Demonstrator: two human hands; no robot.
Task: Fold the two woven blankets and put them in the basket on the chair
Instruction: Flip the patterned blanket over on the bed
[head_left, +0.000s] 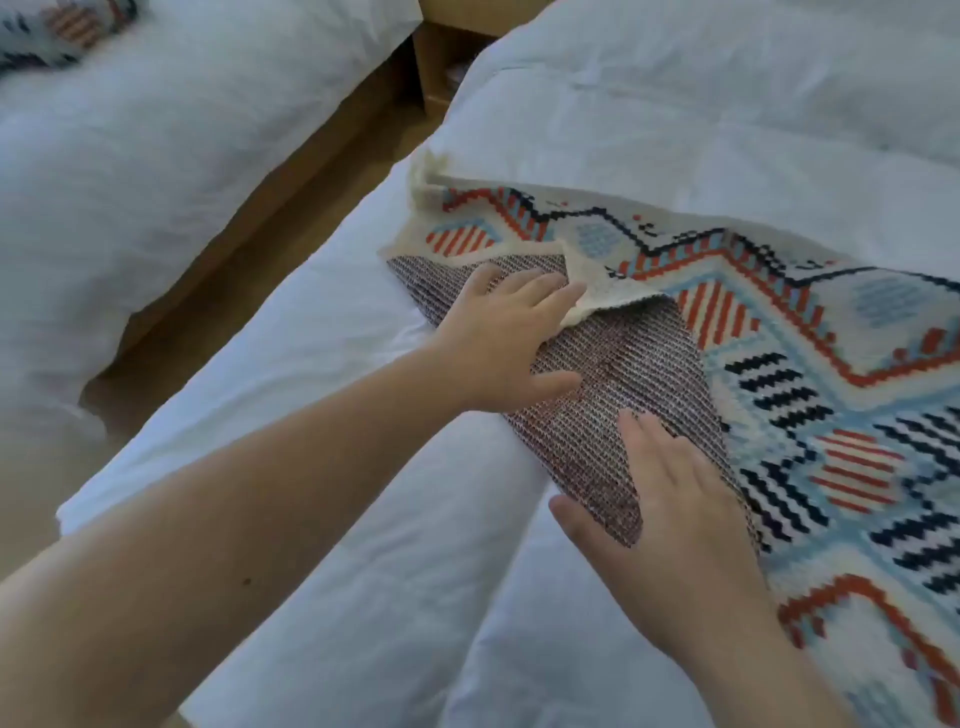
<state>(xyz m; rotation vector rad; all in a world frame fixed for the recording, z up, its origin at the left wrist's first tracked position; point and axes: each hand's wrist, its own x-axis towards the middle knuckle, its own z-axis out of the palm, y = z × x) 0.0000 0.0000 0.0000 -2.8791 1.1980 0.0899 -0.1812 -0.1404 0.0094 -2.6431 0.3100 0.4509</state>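
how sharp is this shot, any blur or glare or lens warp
Head view: soft even light, no glare; the woven blanket smears toward the right edge, sharper at its turned-back underside under the left hand and right hand; the second blanket at top left is blurred; wide-angle bending shows at the bed edges.

near bed (363, 364) across the middle and right, far bed (156, 130) at the left, floor strip (260, 208) between them. wooden nightstand (441, 62) at the far end of that gap. on the near bed, woven blanket (831, 389) spread toward the right, its left corner turned back on itself. left hand (498, 343) flat on the turned-back part, far side, fingertips just under a folded flap. right hand (670, 499) flat on the same part, nearer and to the right. duvet (701, 104) bunched behind the blanket. second woven blanket (67, 26) on the far bed, far left corner, well apart from the first.
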